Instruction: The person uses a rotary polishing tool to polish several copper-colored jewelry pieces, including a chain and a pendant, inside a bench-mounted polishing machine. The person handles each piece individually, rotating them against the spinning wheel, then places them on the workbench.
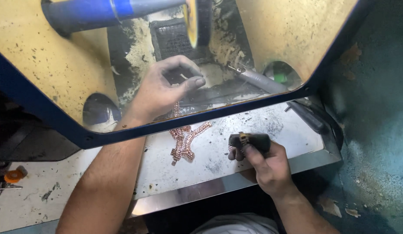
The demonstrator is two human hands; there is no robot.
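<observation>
Your left hand [167, 89] is raised inside the hood, fingers pinched — on what, unclear; your right hand [264, 167] grips a dark block [250, 141] wrapped by a link. The copper chains [184, 138] lie between them, nearer your left, running lengthwise away from you.

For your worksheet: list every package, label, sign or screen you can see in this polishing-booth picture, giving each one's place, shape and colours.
None show. The nearest thing is the clear shield, blue-framed and yellow-stained, which the left hand reaches behind; it is a guard, not a display.
</observation>
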